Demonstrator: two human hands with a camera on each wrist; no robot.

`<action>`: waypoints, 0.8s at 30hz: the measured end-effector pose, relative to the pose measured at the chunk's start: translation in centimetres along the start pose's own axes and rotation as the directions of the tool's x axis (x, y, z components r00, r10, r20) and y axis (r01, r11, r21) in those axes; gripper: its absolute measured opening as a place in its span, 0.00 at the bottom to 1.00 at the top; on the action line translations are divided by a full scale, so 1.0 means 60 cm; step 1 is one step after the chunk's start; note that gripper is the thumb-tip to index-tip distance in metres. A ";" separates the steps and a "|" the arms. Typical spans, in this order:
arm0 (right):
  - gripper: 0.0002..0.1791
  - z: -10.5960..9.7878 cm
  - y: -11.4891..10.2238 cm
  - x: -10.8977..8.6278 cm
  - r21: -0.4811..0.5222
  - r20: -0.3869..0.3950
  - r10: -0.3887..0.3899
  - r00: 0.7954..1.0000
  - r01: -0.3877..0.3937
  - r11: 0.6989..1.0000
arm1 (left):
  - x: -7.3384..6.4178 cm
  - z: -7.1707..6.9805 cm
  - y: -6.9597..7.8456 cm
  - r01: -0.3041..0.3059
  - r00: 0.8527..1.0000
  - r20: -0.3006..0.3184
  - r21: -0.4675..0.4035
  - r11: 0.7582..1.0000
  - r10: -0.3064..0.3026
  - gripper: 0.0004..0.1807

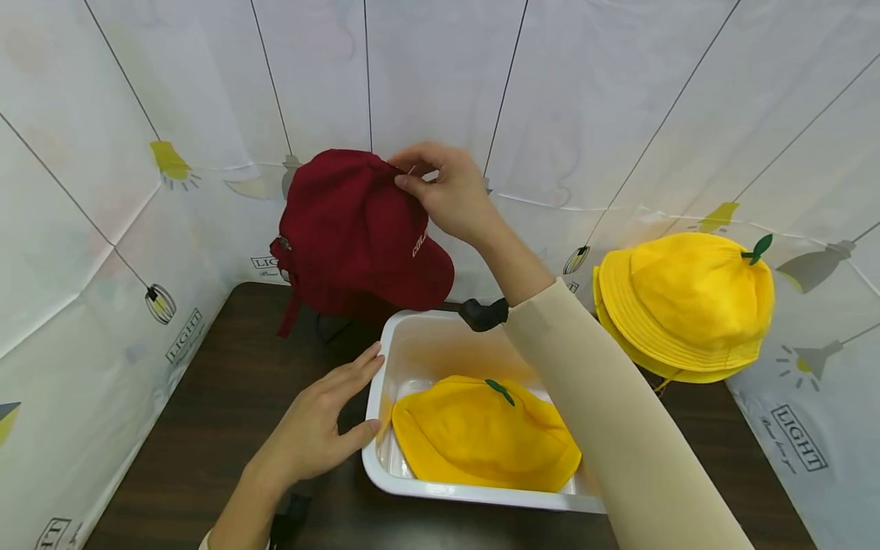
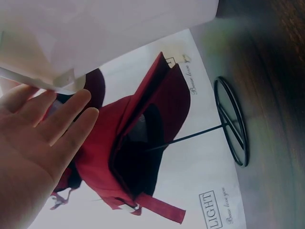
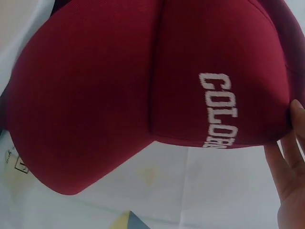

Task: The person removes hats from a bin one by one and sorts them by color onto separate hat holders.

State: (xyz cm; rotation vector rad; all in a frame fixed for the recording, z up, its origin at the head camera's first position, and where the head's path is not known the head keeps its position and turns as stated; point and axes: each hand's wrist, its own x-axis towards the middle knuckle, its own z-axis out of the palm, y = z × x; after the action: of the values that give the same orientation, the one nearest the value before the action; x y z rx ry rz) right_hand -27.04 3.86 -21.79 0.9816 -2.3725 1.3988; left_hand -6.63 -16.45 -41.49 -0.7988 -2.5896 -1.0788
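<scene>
My right hand [image 1: 447, 187] pinches the crown of a dark red baseball cap [image 1: 357, 221] between thumb and fingers. White lettering starting "COLOR" shows on this cap's front [image 3: 219, 109]. In the left wrist view, more red caps [image 2: 102, 143] sit on a black wire stand [image 2: 231, 121], with two brims close together. My left hand [image 1: 316, 424] touches the left rim of a white plastic tub [image 1: 376, 382], fingers extended and spread. Inside the tub lies a yellow bucket hat [image 1: 481, 435] with a green leaf sprout on top.
Stacked yellow bucket hats [image 1: 687, 298] stand at the right, the top one bearing a green sprout. A dark wood-grain table [image 1: 199, 443] lies beneath. White printed cloth [image 1: 440, 76] hangs behind and along the sides. My right forearm crosses above the tub's right part.
</scene>
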 end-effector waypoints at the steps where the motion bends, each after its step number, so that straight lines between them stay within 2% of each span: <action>1: 0.12 0.004 0.002 0.002 0.004 -0.004 0.007 1.000 -0.007 1.000 | 0.000 0.000 0.000 0.002 1.000 0.001 -0.002 1.000 -0.002 0.40; 9: 0.12 0.015 0.008 0.016 -0.017 0.012 0.029 1.000 -0.028 0.999 | -0.001 0.001 0.004 -0.001 1.000 0.008 0.001 1.000 0.001 0.40; 18: 0.13 0.032 0.025 0.020 0.019 0.051 0.058 0.997 -0.059 0.998 | 0.001 0.003 0.008 -0.022 1.000 0.015 -0.001 1.000 0.022 0.40; 24: 0.13 0.047 0.036 0.019 -0.025 0.083 0.062 0.995 -0.060 0.998 | -0.002 0.001 0.010 -0.003 1.000 0.015 -0.005 1.000 0.003 0.41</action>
State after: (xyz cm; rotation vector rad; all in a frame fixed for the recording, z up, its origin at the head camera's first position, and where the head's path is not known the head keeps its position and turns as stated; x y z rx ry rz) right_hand -28.86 1.71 -24.21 0.9887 -2.4931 1.3740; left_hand -6.20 -16.06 -41.22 -0.8148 -2.5980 -1.0824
